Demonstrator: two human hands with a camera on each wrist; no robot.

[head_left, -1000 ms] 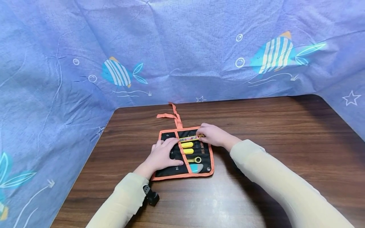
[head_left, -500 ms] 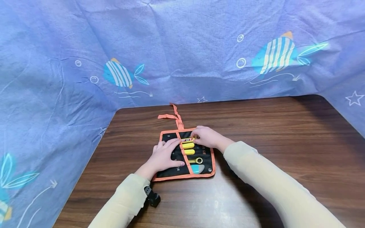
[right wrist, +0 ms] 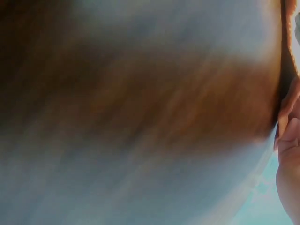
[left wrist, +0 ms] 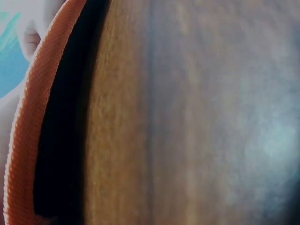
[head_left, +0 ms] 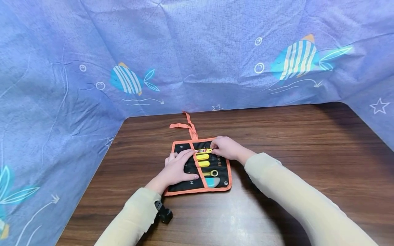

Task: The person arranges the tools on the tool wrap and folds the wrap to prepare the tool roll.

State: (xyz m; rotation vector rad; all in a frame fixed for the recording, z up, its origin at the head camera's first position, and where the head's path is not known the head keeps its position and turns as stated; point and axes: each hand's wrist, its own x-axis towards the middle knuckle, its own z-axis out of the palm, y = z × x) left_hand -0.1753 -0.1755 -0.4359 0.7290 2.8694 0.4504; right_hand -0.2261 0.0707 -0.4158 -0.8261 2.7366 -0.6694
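Note:
A black tool roll (head_left: 220, 167) with orange edging lies unrolled on the table. My left hand (head_left: 175, 167) rests on its left part, fingers spread, fingertips by the orange pocket edge. My right hand (head_left: 229, 148) is at the free end of a slim yellow tool (head_left: 203, 151) with a printed label and a hole in its end; thumb and fingers are curled against that end. The tool's other end is hidden in a pocket. Below it, two yellow handles (head_left: 203, 164), a gold ring spanner (head_left: 212, 173) and a teal-and-grey tool end (head_left: 212, 182) stick out of the pockets.
Orange tie straps (head_left: 191, 128) trail behind the roll on the dark wooden table (head_left: 295, 136). A blue fish-print cloth (head_left: 200, 61) hangs behind and at the sides. A black wrist device (head_left: 164, 213) sits under the left sleeve. Both wrist views show mostly blurred table.
The slim yellow tool has slid left, deeper into its pocket, with my right hand following. In the last half second that hand has drawn back slightly, showing the tool's end. My left hand stays put.

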